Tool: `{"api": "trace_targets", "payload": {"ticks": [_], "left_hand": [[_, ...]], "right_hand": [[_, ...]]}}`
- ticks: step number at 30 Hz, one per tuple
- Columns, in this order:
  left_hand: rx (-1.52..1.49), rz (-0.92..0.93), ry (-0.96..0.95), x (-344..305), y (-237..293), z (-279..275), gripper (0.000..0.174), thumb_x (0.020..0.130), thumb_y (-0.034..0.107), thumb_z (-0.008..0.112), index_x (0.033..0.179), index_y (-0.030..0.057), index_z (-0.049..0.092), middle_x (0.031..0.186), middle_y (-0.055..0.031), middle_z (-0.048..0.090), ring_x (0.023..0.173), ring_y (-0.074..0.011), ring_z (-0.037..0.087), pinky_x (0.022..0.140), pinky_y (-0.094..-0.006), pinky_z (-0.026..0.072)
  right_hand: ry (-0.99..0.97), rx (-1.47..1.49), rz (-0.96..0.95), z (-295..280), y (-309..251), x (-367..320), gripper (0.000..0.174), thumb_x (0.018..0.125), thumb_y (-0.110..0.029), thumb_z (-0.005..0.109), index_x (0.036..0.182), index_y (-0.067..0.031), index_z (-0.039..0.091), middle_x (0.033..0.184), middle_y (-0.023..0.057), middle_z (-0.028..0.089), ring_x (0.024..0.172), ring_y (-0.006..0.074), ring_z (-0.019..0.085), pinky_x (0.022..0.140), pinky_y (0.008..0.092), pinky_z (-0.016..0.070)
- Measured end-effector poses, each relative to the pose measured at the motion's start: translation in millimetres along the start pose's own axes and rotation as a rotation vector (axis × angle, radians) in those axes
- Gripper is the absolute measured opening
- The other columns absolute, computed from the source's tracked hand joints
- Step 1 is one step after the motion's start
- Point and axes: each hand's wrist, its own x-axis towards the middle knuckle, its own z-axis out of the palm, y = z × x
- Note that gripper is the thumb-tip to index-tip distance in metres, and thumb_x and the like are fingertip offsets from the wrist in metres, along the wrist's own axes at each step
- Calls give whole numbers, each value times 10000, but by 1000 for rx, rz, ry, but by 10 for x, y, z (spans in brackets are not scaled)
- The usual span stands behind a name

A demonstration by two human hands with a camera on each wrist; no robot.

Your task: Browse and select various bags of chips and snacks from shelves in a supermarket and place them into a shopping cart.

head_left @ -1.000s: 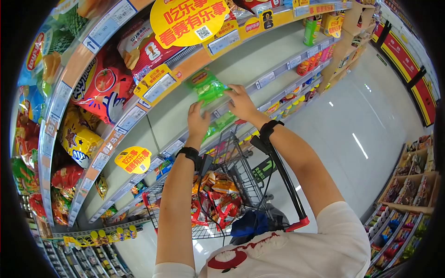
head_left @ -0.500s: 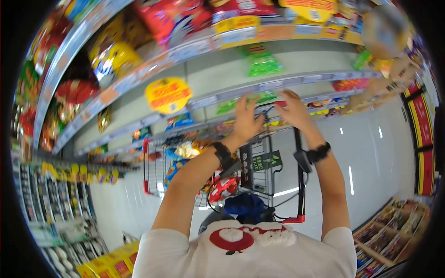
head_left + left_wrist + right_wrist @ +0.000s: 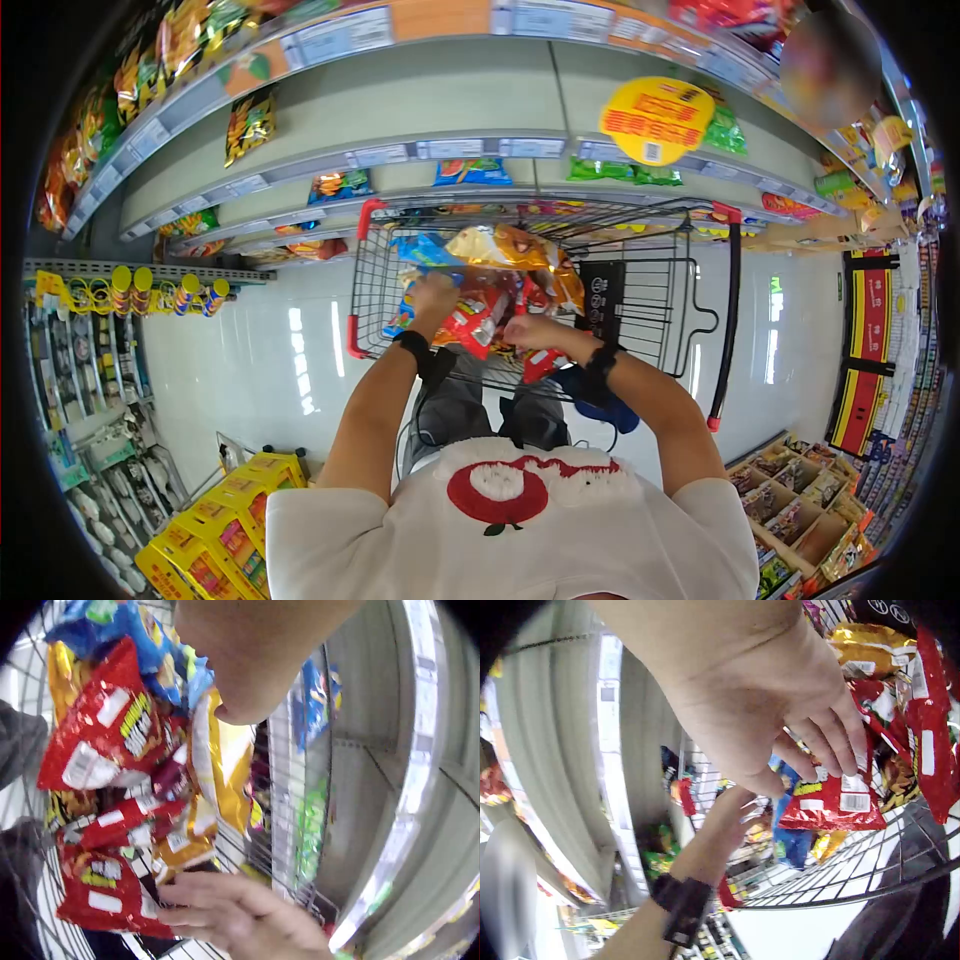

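Both hands are low over a wire shopping cart (image 3: 370, 240) filled with snack bags. My left hand (image 3: 437, 295) is above blue bags (image 3: 424, 249) at the cart's left part; its fingers look loosely bent in the right wrist view, and its fingertips are hidden in the left wrist view. My right hand (image 3: 537, 333) is beside it, fingers relaxed and slightly bent, right at a red snack bag (image 3: 832, 802) in the right wrist view. Another red bag (image 3: 105, 889) lies by its fingertips in the left wrist view. A golden bag (image 3: 515, 248) lies behind the hands.
Shelves (image 3: 440, 95) run along the cart's far side, with green bags (image 3: 610, 170) and a blue bag (image 3: 472, 172) on them. A round yellow sign (image 3: 657, 120) hangs from a shelf edge. Yellow display boxes (image 3: 215, 530) stand at lower left, a snack bin (image 3: 800, 500) at lower right.
Both hands have come away from the green bags on the shelf and moved down and left into the cart. The head view has turned toward the cart.
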Motion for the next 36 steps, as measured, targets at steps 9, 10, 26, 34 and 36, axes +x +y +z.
{"api": "trace_targets", "payload": {"ticks": [9, 10, 26, 34, 36], "left_hand": [[-419, -442, -481, 238, -1697, 499, 1000, 590, 443, 750, 1208, -197, 294, 1134, -289, 530, 1051, -335, 557, 866, -361, 452], [-418, -398, -539, 223, -1634, 363, 1013, 573, 434, 766, 1204, -204, 296, 1118, -282, 540, 1031, -307, 572, 848, -335, 462], [-880, -236, -533, -284, -1053, -328, 445, 632, 398, 766, 861, 40, 634, 686, 1, 557, 588, -91, 482, 513, -244, 380], [-1102, -96, -424, -1453, -268, -1467, 780, 699, 372, 741, 1238, -60, 380, 1112, -157, 536, 1021, -202, 533, 851, -290, 426], [-1268, -10, -484, -1759, -170, -1499, 758, 740, 241, 728, 1299, -42, 302, 1195, -140, 491, 1094, -194, 488, 911, -294, 399]], "right_hand": [[68, 619, 477, 842, -33, 1012, 338, 797, -347, 612, 961, -52, 593, 779, 27, 597, 682, 142, 577, 607, 277, 483], [79, 744, 519, 900, -92, 1019, 361, 793, -363, 621, 981, -58, 585, 806, 26, 595, 726, 144, 577, 637, 282, 484], [331, 996, 468, 1020, -757, 934, 283, 870, -248, 574, 1027, -21, 513, 940, 115, 607, 746, 234, 655, 632, 306, 538], [560, 738, -191, 819, -1645, -351, 186, 838, -94, 611, 969, 26, 557, 848, 52, 608, 771, 86, 601, 647, 227, 501], [595, 637, -254, 802, -1927, -858, 178, 834, -91, 617, 949, 32, 562, 848, 49, 607, 752, 72, 584, 631, 223, 491]]}}
